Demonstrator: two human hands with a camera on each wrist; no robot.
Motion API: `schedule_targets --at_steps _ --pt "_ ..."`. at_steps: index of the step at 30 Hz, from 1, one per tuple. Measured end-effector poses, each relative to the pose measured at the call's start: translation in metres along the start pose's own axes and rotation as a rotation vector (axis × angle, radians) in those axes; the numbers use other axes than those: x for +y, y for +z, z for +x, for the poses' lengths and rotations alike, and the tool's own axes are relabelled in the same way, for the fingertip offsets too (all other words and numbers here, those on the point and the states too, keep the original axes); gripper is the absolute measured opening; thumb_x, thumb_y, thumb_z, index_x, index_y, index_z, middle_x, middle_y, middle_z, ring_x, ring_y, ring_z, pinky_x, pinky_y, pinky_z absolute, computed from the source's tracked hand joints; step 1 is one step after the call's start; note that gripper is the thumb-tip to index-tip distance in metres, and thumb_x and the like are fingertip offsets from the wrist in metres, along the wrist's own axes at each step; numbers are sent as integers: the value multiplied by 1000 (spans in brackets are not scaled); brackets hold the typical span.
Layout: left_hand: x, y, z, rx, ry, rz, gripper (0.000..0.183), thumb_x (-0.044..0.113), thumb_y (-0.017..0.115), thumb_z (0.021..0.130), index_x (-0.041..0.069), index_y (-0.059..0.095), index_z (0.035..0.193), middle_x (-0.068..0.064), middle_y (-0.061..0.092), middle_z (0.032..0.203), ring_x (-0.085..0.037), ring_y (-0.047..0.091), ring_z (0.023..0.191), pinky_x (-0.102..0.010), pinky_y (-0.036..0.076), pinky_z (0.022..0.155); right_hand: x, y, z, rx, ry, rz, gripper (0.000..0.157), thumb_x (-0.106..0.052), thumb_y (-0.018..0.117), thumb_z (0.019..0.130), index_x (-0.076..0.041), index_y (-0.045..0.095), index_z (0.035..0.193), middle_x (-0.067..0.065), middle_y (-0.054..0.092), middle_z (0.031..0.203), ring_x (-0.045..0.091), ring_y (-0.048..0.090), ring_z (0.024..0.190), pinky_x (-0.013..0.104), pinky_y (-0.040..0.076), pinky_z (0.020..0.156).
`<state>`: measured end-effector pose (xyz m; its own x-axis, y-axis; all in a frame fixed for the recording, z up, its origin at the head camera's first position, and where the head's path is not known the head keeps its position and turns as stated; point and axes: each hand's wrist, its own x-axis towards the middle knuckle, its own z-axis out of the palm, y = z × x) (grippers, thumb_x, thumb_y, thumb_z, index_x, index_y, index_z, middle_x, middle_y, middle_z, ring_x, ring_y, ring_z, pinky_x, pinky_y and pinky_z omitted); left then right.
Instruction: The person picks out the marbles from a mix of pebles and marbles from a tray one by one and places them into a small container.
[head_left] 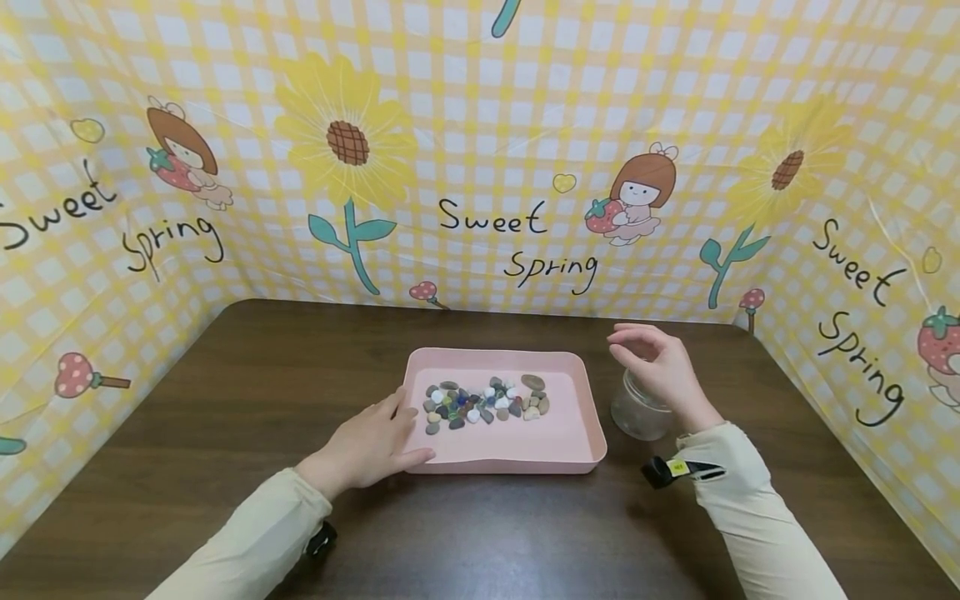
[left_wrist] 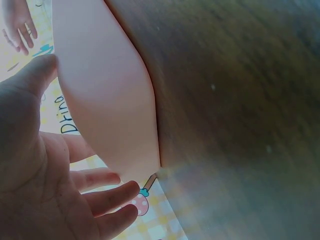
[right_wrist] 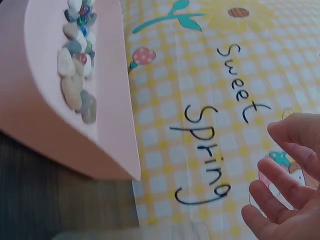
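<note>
A shallow pink tray (head_left: 502, 450) lies on the table with a band of pebbles and coloured glass marbles (head_left: 480, 404) across its middle. At its left side is my left hand (head_left: 371, 442), thumb against the rim near the front corner and the other fingers loosely bent along the outer wall. To the right of the tray stands a clear glass jar (head_left: 637, 417). My right hand (head_left: 663, 371) hovers over the jar's mouth and partly hides it. In the right wrist view the right hand's fingers (right_wrist: 275, 175) are spread and loosely bent, with nothing between them.
The dark wooden table (head_left: 480, 533) carries the tray and jar. A yellow checked cloth (head_left: 480, 133) with printed flowers and lettering rises behind the table's back edge and along both sides. Black straps (head_left: 663, 472) sit at the wrists.
</note>
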<state>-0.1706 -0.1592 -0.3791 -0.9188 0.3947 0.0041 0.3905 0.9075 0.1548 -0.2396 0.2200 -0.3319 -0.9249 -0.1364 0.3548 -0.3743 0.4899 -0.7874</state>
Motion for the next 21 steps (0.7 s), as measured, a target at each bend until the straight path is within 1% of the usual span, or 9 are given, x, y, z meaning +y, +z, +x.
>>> schedule_targets --at_steps 3,6,8,11,13,15,18,21 --pt "0 0 0 -3 -1 0 71 56 54 85 -1 55 126 -30 36 143 -45 50 120 -52 44 96 -4 7 3 -29 9 25 26 -16 64 88 4 65 105 17 58 126 -16 53 94 7 45 83" --pt "0 0 0 -3 1 4 71 57 54 85 -1 55 126 -30 36 143 -44 50 121 -52 44 97 -8 13 5 -57 13 56 27 -15 65 88 5 64 106 17 58 126 -11 55 98 8 45 85" --pt "0 0 1 -2 3 7 71 58 54 85 -1 55 126 -30 36 143 -44 50 120 -52 44 96 -11 17 7 -76 14 61 26 -15 65 88 4 65 106 17 58 126 -3 58 102 10 45 85" --pt "0 0 1 -7 -1 9 72 59 53 85 0 55 126 -30 36 143 -44 50 121 -52 44 96 -14 24 12 -117 11 68 24 -13 65 87 4 65 105 17 59 125 13 61 108 12 46 86" --pt "0 0 1 -11 -5 7 73 59 53 85 0 55 127 -29 36 144 -44 49 121 -52 44 96 -14 29 15 -146 5 69 23 -11 65 87 4 66 104 18 60 124 23 60 111 18 48 88" --pt "0 0 1 -14 -9 3 72 59 53 85 0 54 127 -29 35 144 -44 48 122 -52 44 97 -15 33 17 -178 0 70 22 -10 65 87 4 66 103 18 60 123 29 59 113 25 48 91" --pt "0 0 1 -11 -11 -1 71 58 53 85 0 54 127 -29 35 144 -44 48 123 -53 43 98 -17 39 21 -217 0 68 22 -11 65 87 3 66 103 19 60 123 32 59 113 36 48 95" --pt "0 0 1 -9 -9 0 71 57 53 85 0 54 127 -29 36 144 -44 48 123 -53 43 98 -17 45 25 -253 1 55 23 -13 65 87 2 66 104 20 60 123 32 59 112 41 48 96"
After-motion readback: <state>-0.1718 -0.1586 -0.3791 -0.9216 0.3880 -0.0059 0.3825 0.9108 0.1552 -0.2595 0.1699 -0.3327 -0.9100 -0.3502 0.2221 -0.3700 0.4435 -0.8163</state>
